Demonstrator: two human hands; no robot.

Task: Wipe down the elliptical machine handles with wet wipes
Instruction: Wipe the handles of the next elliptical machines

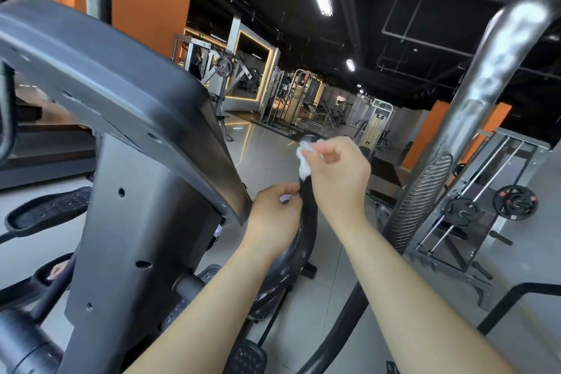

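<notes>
A black curved elliptical handle (308, 215) rises in the middle of the view, its rounded tip near my right hand. My right hand (337, 176) holds a crumpled white wet wipe (304, 161) pressed against the upper part of the handle. My left hand (273, 212) grips the handle just below, fingers curled round it. Part of the handle is hidden behind both hands.
The grey console and column of the elliptical (127, 136) fill the left. A tall silver moving arm with a ribbed grip (425, 191) stands at the right. Black pedals (48, 209) lie lower left. Weight racks and plates (513, 203) stand on the tiled floor beyond.
</notes>
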